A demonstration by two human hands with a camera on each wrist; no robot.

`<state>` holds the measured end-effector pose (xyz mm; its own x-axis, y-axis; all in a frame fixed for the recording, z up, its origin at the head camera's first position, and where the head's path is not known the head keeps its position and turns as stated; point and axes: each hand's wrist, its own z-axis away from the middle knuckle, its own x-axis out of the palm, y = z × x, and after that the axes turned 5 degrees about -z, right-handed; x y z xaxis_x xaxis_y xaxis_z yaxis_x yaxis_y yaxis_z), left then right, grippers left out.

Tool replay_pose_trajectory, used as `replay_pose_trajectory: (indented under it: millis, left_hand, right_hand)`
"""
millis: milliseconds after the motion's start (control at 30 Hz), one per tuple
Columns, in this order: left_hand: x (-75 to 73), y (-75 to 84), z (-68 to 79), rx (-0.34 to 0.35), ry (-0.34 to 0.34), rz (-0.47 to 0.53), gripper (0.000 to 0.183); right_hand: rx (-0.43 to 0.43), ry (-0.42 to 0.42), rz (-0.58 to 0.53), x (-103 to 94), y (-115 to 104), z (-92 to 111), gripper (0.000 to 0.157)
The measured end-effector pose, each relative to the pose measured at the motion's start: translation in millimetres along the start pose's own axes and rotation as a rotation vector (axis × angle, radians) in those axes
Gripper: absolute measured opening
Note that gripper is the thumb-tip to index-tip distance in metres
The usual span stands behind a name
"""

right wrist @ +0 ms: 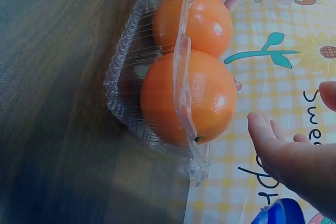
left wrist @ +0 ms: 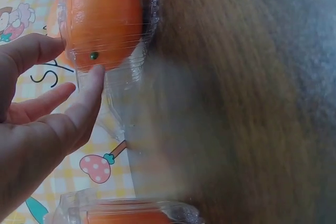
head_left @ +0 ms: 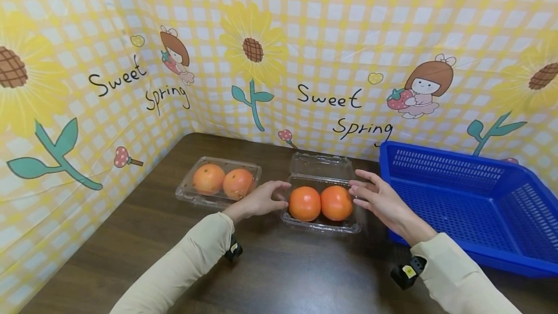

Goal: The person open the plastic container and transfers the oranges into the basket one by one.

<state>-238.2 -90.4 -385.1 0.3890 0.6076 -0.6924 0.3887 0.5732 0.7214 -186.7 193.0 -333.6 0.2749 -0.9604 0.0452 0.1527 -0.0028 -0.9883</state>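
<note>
Two oranges sit side by side in a clear plastic clamshell box, its lid tilted back toward the wall. At the box's left side is my left hand, thumb and fingers spread apart, fingertips right at the wall beside one orange. On the opposite side my right hand holds nothing; its fingers are extended near the box's right rim. In the right wrist view that hand appears a little apart from the nearer orange.
Left of the open box, a closed clear box contains two more oranges. A blue perforated plastic basket stands at the right. The dark wooden table meets a yellow checked cloth at the back and left.
</note>
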Motion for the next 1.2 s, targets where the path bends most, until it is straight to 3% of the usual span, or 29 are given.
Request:
replay_pose_trajectory:
  millis: [233, 533, 833, 1133, 1200]
  left_hand:
    - [2.1, -2.0, 0.1, -0.006, -0.04, 0.131, 0.048]
    - [5.1, -5.2, -0.8, -0.032, -0.027, 0.227, 0.048]
    - [6.7, -6.2, -0.8, -0.038, 0.006, 0.221, 0.047]
    - [10.5, -6.6, -0.6, -0.015, 0.077, 0.214, 0.044]
    - [15.1, -19.8, -6.1, 0.02, 0.093, 0.216, 0.043]
  right_hand:
    - [-0.001, 0.0, -0.008, -0.3, -1.0, 0.0, 0.065]
    - [-0.016, -0.015, 0.0, 0.2, -6.1, 0.0, 0.064]
    - [-0.031, -0.003, 0.048, 1.9, -9.2, -3.5, 0.063]
    - [-0.083, 0.014, 0.179, 3.9, -6.3, -12.1, 0.058]
    - [-0.081, 0.015, 0.195, 4.8, -6.3, -15.3, 0.055]
